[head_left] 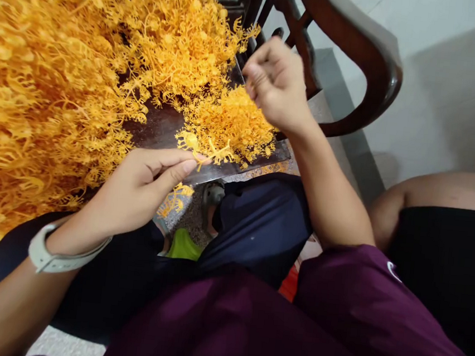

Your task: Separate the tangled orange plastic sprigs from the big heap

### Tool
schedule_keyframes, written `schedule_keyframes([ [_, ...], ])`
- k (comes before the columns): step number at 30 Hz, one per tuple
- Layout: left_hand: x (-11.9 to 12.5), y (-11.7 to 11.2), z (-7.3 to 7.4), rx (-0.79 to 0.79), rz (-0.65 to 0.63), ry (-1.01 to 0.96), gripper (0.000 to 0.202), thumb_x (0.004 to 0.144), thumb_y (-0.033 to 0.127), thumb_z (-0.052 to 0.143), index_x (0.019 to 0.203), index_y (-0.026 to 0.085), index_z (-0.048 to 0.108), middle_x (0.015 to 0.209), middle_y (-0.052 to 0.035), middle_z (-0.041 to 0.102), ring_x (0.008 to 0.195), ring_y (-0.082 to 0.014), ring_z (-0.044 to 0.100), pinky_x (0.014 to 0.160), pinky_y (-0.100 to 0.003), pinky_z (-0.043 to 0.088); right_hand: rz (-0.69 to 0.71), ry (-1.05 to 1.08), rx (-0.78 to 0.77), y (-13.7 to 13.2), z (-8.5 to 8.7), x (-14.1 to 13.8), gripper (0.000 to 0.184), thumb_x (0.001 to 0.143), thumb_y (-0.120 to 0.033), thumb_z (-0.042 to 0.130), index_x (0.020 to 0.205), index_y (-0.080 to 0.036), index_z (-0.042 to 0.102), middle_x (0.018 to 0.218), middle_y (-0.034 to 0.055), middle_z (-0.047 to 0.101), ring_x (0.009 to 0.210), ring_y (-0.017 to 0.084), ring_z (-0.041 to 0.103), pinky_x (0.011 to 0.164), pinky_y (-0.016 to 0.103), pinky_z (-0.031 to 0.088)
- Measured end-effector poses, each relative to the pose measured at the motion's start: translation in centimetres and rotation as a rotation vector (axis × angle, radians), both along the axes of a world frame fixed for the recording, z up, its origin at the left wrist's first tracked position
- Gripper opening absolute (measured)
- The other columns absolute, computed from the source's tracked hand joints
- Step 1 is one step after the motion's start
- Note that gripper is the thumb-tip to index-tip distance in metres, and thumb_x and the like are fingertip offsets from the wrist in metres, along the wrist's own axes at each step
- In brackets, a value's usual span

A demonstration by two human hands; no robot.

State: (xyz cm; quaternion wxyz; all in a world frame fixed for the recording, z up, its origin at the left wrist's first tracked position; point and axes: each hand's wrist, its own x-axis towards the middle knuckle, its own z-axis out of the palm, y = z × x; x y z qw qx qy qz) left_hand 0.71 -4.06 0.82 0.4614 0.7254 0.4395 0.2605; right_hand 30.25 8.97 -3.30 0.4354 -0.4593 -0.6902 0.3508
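- Far from me, I see a pale wall (440, 29) behind a shiny dark brown wooden seat (158, 128).
- A small, frilly yellow heap (232, 120) sits near the seat's front right corner.
- My left hand (135, 190) pinches a thin, branching yellow sprig (217, 154) above the seat's front edge.
- The sprig reaches rightward from those fingertips, lying mostly sideways.
- My right hand (278, 84) is farther from it, higher, fingers curled; blur means I cannot tell if it holds anything.

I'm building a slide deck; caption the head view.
Left hand pinching a small branching yellow plastic piece, right hand raised near an orange-yellow plastic heap.
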Motion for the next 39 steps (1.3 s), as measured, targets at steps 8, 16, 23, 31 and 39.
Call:
schedule_keyframes([
  [8, -0.1, -0.1, -0.4, 0.099, -0.026, 0.068, 0.035, 0.111, 0.036, 0.058, 0.088, 0.021, 0.079, 0.081, -0.0026, 0.075, 0.078, -0.0202, 0.069, 0.071, -0.03, 0.054, -0.15, -0.362, -0.094, 2.4, -1.7, 5.4, 0.036, 0.095, -0.056, 0.081, 0.086, -0.025, 0.065, 0.077, 0.003, 0.07, 0.069, 0.018, 0.059, 0.061, 0.031, 0.044],
  [16, -0.3, 0.0, -0.7, 0.125, -0.004, 0.142, 0.034, 0.112, 0.04, 0.057, 0.089, 0.022, 0.075, 0.084, -0.0023, 0.074, 0.079, -0.0191, 0.066, 0.068, -0.03, 0.05, -0.089, -0.449, -0.258, 1.8, -1.6, 5.1, 0.023, 0.098, -0.042, 0.08, 0.099, -0.021, 0.071, 0.101, 0.0055, 0.076, 0.069, 0.015, 0.067, 0.058, 0.027, 0.048],
  [23, -0.1, 0.2, -1.1, 0.114, -0.061, 0.134, 0.035, 0.113, 0.038, 0.056, 0.093, 0.021, 0.077, 0.087, -0.002, 0.077, 0.077, -0.0178, 0.067, 0.07, -0.03, 0.049, -0.102, -0.378, -0.251, 1.3, -0.8, 4.7, 0.019, 0.098, -0.04, 0.08, 0.098, -0.023, 0.072, 0.102, 0.0055, 0.074, 0.069, 0.016, 0.069, 0.054, 0.028, 0.048],
  [31, 0.4, 0.0, -1.5, 0.027, -0.032, 0.087, 0.028, 0.11, 0.04, 0.063, 0.103, 0.022, 0.084, 0.104, -0.0058, 0.086, 0.101, -0.0244, 0.077, 0.091, -0.034, 0.059, -0.002, -0.241, -0.128, -0.6, 0.9, 2.2, 0.033, 0.099, -0.055, 0.08, 0.096, -0.024, 0.07, 0.091, 0.0042, 0.071, 0.077, 0.017, 0.064, 0.066, 0.028, 0.055],
  [39, 0.9, 0.1, -2.2, -0.008, -0.083, 0.029, 0.038, 0.109, 0.042, 0.062, 0.081, 0.019, 0.072, 0.077, -0.0014, 0.07, 0.078, -0.0185, 0.065, 0.071, -0.029, 0.048, 0.648, -0.183, 0.033, -5.7, 3.2, -3.4, 0.043, 0.112, -0.052, 0.067, 0.109, -0.01, 0.075, 0.095, 0.0037, 0.075, 0.083, 0.01, 0.064, 0.075, 0.021, 0.048],
])
